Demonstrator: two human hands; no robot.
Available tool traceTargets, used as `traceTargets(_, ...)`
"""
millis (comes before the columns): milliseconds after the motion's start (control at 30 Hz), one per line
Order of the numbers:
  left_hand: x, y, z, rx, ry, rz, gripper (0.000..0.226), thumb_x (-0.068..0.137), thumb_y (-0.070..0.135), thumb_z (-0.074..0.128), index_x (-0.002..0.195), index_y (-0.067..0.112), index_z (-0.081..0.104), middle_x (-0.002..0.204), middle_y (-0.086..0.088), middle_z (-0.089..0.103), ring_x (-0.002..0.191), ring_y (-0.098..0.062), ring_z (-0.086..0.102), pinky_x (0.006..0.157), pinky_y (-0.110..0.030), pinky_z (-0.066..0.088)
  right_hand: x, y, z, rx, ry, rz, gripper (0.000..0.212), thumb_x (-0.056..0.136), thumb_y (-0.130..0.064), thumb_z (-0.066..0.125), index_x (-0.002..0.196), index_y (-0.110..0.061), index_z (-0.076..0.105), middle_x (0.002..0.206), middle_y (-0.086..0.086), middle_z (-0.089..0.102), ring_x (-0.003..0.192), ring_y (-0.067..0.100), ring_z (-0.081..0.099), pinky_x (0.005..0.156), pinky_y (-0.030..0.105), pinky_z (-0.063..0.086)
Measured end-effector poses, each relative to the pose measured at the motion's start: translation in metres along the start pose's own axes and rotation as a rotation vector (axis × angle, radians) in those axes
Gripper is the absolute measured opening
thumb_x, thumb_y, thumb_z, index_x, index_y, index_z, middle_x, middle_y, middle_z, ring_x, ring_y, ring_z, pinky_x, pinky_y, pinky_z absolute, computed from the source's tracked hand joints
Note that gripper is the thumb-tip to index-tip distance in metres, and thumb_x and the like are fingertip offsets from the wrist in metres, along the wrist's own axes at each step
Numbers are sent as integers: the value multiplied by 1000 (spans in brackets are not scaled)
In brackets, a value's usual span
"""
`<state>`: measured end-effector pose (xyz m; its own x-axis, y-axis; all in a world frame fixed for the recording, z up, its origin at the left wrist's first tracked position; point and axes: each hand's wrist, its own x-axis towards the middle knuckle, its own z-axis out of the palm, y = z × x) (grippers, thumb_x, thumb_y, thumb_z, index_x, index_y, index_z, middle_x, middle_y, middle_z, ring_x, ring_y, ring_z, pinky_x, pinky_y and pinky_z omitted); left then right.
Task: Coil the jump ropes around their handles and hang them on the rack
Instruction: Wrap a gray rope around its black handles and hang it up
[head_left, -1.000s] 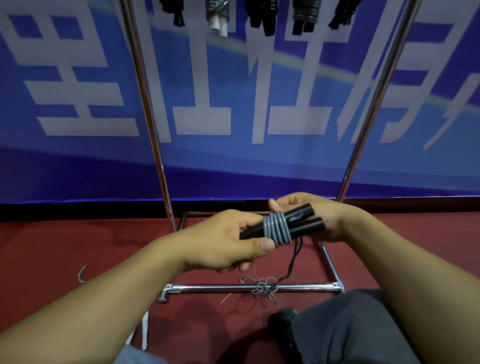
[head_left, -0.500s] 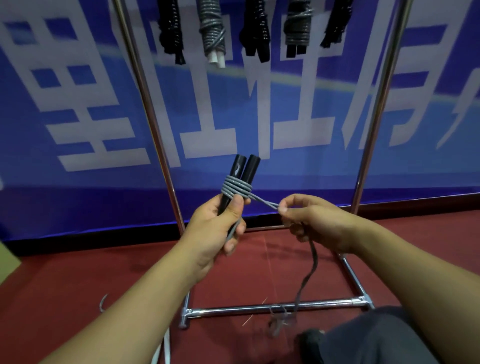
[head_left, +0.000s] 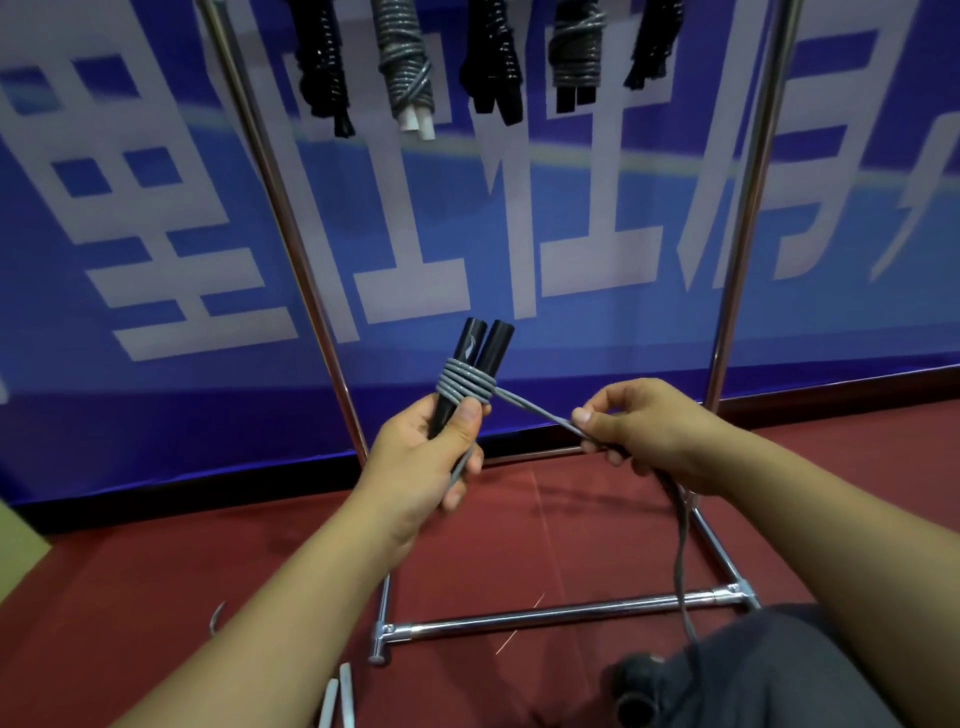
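- Since half a second ago little has shifted: both hands and the handles sit much as they did, upright in front of the rack, whereas a second ago the handles lay sideways lower down, between the two hands.
- Left hand grips the lower half of the two black handles, thumb pressed against them just under the coil; its grip is narrow and closed round them.
- Both handles stand side by side, tilted slightly right, their flat round tops uppermost; the left one bears a pale curved mark.
- Grey rope is wound in about five tight turns round both handles, at mid-height.
- From the coil a taut strand runs down and right to the right hand, which pinches it between thumb and curled fingers.
- Beyond that hand the rope hangs slack, dropping toward the person's dark trouser leg.
- Another stretch of rope passes under the left hand's fingers.
- Chrome rack stands on the red floor before a blue banner.
- Five coiled ropes, black and grey, hang along its top.
- Two pale handles lie on the floor at the bottom edge.
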<state>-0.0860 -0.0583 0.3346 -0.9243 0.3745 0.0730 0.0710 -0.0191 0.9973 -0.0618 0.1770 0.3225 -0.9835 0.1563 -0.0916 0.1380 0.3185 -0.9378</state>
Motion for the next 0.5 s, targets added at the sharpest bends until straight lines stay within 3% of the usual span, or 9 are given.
traceTargets(167, 4, -4, -7, 207, 61, 83, 20, 98, 30, 58, 107, 14, 66, 59, -6, 56, 37, -15, 37, 40, -22, 32, -6, -3, -2, -126, -9, -23, 35, 92, -40, 69, 69, -15, 63, 61, 2, 67, 50, 13, 44, 46, 24, 32)
traceTargets(300, 9, -11, -15, 348, 105, 87, 16, 100, 28, 59, 102, 14, 66, 56, -1, 58, 38, -16, 39, 43, -23, 33, -10, -5, -6, -125, -49, -66, 48, 89, -50, 68, 53, -19, 59, 53, 1, 53, 52, 17, 40, 48, 26, 34)
traceTargets(400, 11, -16, -18, 421, 138, 72, 21, 99, 30, 59, 97, 10, 65, 56, 0, 58, 38, -15, 41, 41, -23, 33, -13, -6, -5, -158, -139, -99, 41, 82, -54, 74, 64, -18, 65, 60, 4, 49, 58, 19, 39, 50, 28, 34)
traceTargets(500, 15, -20, -19, 455, 169, 54, 21, 99, 31, 59, 94, 12, 65, 55, 1, 59, 38, -14, 41, 41, -23, 34, -16, -8, -2, -224, -191, -137, 28, 85, -41, 77, 75, -15, 71, 61, -2, 49, 54, 10, 40, 52, 22, 35)
